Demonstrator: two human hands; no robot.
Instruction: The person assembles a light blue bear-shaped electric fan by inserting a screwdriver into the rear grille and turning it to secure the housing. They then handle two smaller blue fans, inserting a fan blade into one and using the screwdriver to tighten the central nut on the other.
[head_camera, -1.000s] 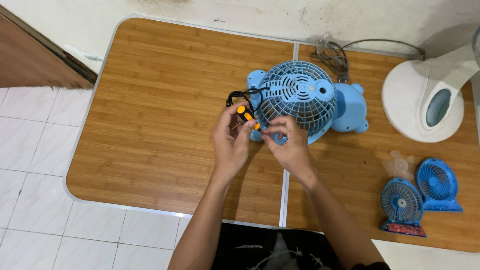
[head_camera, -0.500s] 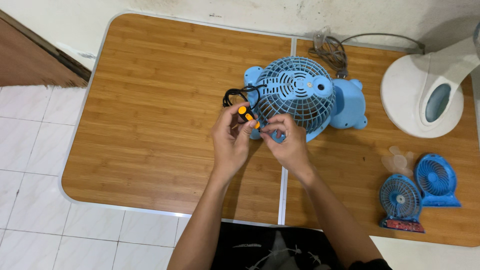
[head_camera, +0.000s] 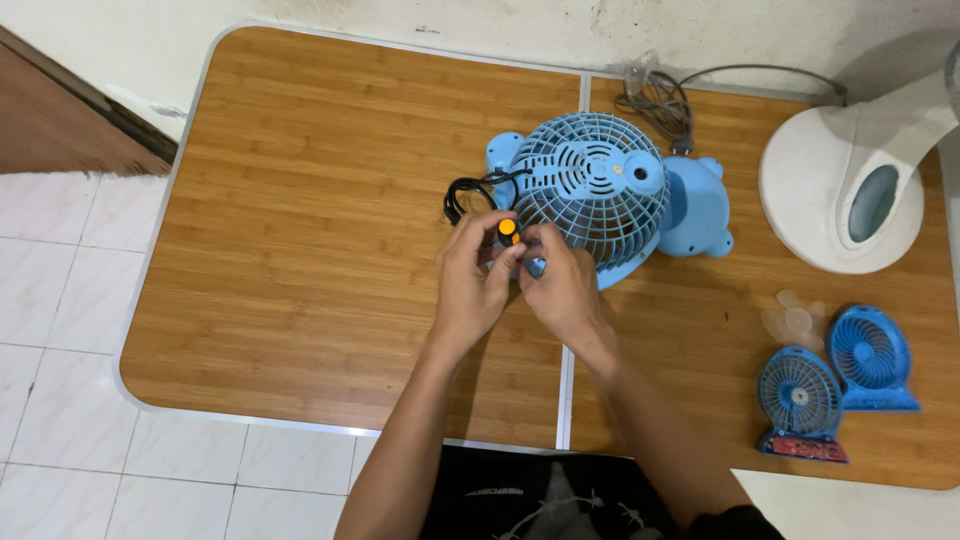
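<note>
head view: both hands (head_camera: 520, 285) grip orange screwdriver (head_camera: 508, 230) against blue fan (head_camera: 600, 195).

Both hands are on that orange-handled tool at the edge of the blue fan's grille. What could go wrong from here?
The orange-handled tool, pinched by left hand and right hand at the blue fan grille, could slip toward the fingers. The black cord loops beside the hands and might snag.

Wood-grain laminate table (head_camera: 300, 230) with a smooth satin sheen; matt blue plastic fan (head_camera: 600, 195) at centre; glossy white plastic fan base (head_camera: 810, 190) upper right; rough stained wall (head_camera: 500, 25).
</note>
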